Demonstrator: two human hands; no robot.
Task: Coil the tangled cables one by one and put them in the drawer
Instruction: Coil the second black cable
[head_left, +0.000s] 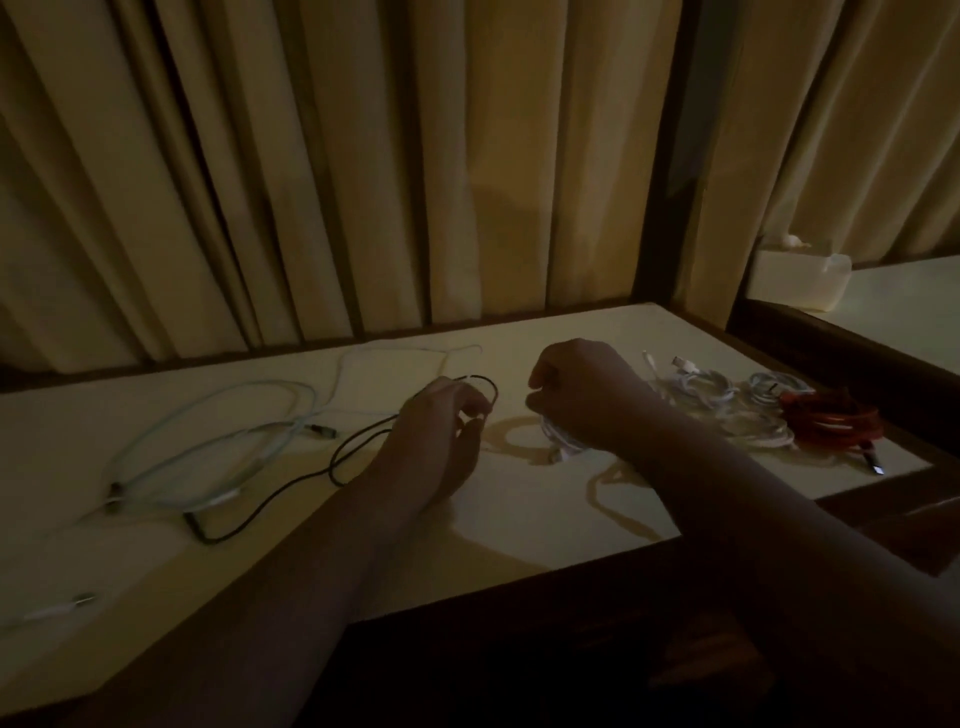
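**A:** What sits closest to the lens?

**B:** Two bare forearms, the left forearm (291, 561) and the right forearm (779, 519). Both reach out over the dark wooden front edge (519, 587) of a cream-topped table (519, 519).

**A:** And the left hand?

**B:** The left hand (436, 441) rests back-up on the tabletop. Its fingers are curled and its fingertips pinch a small loop of a thin black cable (493, 391). The rest of that cable trails flat across the table, away to the left of the left hand.

**A:** The other one?

**B:** The right hand (582, 389) is just to the right of the left hand, not touching it. Its fingers curl down around a coil of white cable (563, 447) that shows beneath the palm. In the dim light its fingertips are hard to make out.

**A:** What else lies about?

**B:** Left of the left hand, past the black cable, a pale blue cable (208, 447) lies in loose loops. Behind the left hand, a thin white cord (395, 353) runs near the beige pleated curtain (363, 182). Well to the right of the left hand, past the right hand, is a heap of coiled white cables (727, 400). A coiled red-orange cable (831, 421) lies against its far side. Far to the front-left of the left hand lies a white plug with a metal tip (57, 610). Far to the back-right of it stands a white box (795, 275).
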